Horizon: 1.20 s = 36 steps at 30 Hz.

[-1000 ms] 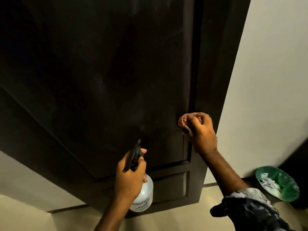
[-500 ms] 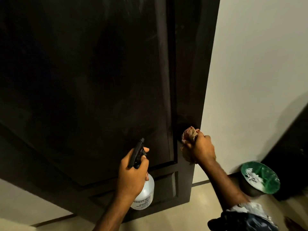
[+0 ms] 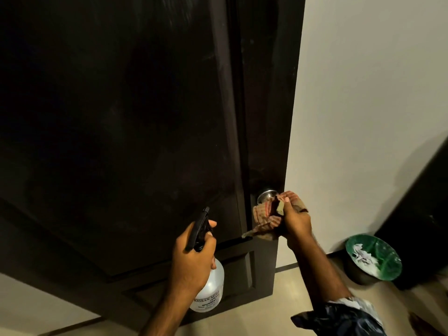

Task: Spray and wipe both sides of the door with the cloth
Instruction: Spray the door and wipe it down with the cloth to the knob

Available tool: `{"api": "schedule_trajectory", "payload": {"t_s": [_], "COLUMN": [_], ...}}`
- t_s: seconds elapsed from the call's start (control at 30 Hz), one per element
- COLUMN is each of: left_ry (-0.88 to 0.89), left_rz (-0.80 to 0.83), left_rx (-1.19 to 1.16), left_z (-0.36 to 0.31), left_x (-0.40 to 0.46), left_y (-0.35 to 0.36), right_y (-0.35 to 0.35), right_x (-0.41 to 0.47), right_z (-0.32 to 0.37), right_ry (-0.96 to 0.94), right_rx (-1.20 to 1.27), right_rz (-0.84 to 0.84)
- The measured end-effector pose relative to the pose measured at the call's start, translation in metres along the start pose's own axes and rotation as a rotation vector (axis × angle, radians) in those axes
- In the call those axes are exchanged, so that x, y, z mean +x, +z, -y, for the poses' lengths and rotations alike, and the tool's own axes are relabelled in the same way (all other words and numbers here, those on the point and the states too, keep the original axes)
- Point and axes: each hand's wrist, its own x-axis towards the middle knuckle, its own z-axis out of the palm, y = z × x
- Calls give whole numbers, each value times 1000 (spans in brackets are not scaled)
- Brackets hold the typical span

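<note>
A dark brown panelled door fills most of the view, its edge running down the right of centre. My left hand grips a clear spray bottle by its black trigger head, nozzle pointing up at the door. My right hand holds a bunched checked cloth against the door's right stile, just below and beside a round metal knob. Part of the cloth is hidden under my fingers.
A pale wall stands right of the door. On the beige floor at the lower right sits a bin with a green liner holding white scraps. A dark surface rises at the far right.
My right hand with the cloth has slid down the door's right stile to the knob, which has come into view. The view has swung left to right; my left hand keeps the bottle steady.
</note>
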Motion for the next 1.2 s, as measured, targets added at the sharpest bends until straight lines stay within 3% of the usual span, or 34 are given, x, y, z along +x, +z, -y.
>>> {"api": "schedule_trajectory", "payload": {"t_s": [0.13, 0.2, 0.37, 0.63, 0.8, 1.03, 1.2], "left_ry": [-10, -18, -34, -71, -101, -104, -83], "left_rz": [14, 17, 26, 82, 105, 139, 130], "left_rx": [12, 9, 6, 16, -1, 43, 42], "left_z": [3, 4, 1, -11, -9, -5, -7], "left_x": [-1, -1, 10, 34, 31, 20, 15], "left_y": [4, 6, 14, 32, 43, 46, 41], "right_y": [3, 5, 9, 5, -13, 10, 8], "right_x": [2, -3, -7, 3, 0, -11, -11], "right_z": [-8, -10, -19, -30, -43, -17, -20], "right_ry": [411, 502, 496, 335, 262, 306, 224], "right_rx": [519, 661, 787, 723, 575, 672, 537], "right_rz": [403, 437, 333, 328, 55, 279, 197]}}
